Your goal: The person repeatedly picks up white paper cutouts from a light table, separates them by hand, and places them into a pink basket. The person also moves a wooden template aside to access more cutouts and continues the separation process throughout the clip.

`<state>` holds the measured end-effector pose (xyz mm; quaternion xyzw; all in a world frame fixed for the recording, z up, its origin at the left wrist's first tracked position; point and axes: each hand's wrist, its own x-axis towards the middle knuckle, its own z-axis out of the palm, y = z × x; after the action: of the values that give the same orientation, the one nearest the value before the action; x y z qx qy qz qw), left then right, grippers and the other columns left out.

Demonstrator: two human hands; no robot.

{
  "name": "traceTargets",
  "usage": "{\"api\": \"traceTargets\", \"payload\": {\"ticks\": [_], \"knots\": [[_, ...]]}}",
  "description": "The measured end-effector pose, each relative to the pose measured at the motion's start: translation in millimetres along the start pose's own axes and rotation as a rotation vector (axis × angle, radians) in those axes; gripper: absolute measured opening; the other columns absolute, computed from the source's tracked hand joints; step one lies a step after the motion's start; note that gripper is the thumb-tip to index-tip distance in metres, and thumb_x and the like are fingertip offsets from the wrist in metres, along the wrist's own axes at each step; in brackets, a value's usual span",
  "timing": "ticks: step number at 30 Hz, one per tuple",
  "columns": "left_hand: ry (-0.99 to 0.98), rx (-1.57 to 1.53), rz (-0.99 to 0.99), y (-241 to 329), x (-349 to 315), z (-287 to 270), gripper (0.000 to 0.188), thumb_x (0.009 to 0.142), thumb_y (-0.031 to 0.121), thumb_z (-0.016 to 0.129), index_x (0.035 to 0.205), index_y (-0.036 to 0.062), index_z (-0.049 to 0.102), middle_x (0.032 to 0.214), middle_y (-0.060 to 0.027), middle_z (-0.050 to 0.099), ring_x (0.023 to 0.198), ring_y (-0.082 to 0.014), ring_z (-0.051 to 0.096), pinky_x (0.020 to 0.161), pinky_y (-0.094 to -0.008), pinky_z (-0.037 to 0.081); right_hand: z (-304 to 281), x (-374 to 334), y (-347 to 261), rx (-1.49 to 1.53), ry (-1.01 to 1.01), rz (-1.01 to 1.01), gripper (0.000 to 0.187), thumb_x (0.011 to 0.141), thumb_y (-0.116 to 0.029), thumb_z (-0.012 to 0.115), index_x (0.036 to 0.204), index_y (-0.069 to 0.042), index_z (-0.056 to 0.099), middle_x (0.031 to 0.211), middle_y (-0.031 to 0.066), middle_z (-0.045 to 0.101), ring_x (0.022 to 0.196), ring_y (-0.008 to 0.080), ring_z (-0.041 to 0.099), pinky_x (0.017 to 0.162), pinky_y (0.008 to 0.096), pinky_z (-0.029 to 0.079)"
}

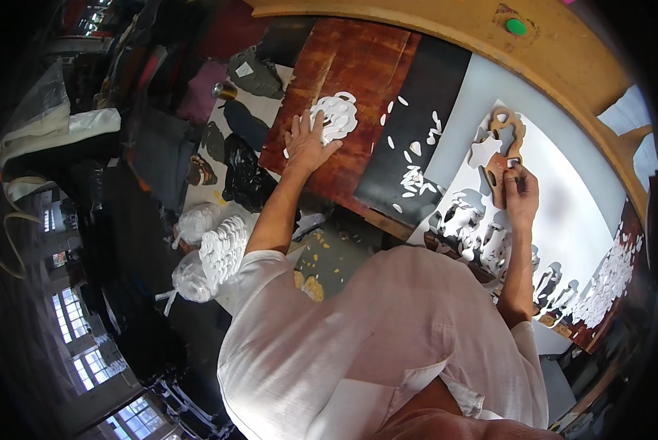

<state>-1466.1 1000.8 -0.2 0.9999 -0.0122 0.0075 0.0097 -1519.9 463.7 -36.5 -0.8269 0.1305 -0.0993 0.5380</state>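
Observation:
On the reddish-brown board, my left hand (308,147) lies with fingers spread, its fingertips against a small heap of white cut-out pieces (338,117). My right hand (521,194) is closed on the lower part of a brown, curvy-outlined cutting die (506,132) with openings through it. That die rests on a large white sheet (564,191), beside the sheet's cut-away edge. White scraps and grey gaps show around the cut edge (468,216), left of my right forearm.
Small white offcuts (413,180) are strewn over a black strip (432,110); more offcuts (611,282) pile at the far right. A yellow beam (446,16) with a green button (516,27) spans the back. Bagged stacks of white pieces (223,249) stand at the left, near a can (225,91).

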Motion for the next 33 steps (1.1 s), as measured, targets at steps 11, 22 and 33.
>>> {"api": "traceTargets", "payload": {"ticks": [11, 22, 33], "knots": [[0.163, -0.027, -0.072, -6.4, 1.8, 13.2, 0.102, 0.083, 0.067, 0.079, 0.161, 0.0112, 0.044, 0.159, -0.0334, 0.043, 0.141, -0.054, 0.046, 0.114, -0.0621, 0.041, 36.2, -9.6, -69.1, -0.704, 0.008, -0.225, 0.079, 0.079, -0.042, 0.089, 0.147, -0.011, 0.062, 0.154, 0.0286, 0.048, 0.137, 0.0476, 0.049, 0.115, 0.0564, 0.043], [0.273, -0.856, 0.391, 231.6, 16.2, -36.6, 0.05, 0.099, 0.011, 0.066, 0.146, -0.0024, 0.056, 0.15, -0.0283, 0.053, 0.142, -0.0462, 0.049, 0.12, -0.0528, 0.039, 13.1, 3.3, -92.1, -0.384, -0.087, -0.253, 0.073, 0.076, -0.017, 0.084, 0.146, -0.018, 0.063, 0.148, 0.0194, 0.052, 0.128, 0.0431, 0.056, 0.105, 0.05, 0.052], [0.205, -0.835, 0.921, 373.6, 13.7, -37.4, 0.037, 0.09, 0.014, 0.075, 0.126, 0.0044, 0.07, 0.139, -0.0202, 0.062, 0.136, -0.0422, 0.055, 0.117, -0.0541, 0.043, -121.7, -27.0, -67.5, -0.511, 0.286, 0.009, 0.08, 0.079, -0.013, 0.085, 0.154, -0.009, 0.056, 0.145, 0.0217, 0.057, 0.124, 0.0336, 0.063, 0.102, 0.0442, 0.06]]}}
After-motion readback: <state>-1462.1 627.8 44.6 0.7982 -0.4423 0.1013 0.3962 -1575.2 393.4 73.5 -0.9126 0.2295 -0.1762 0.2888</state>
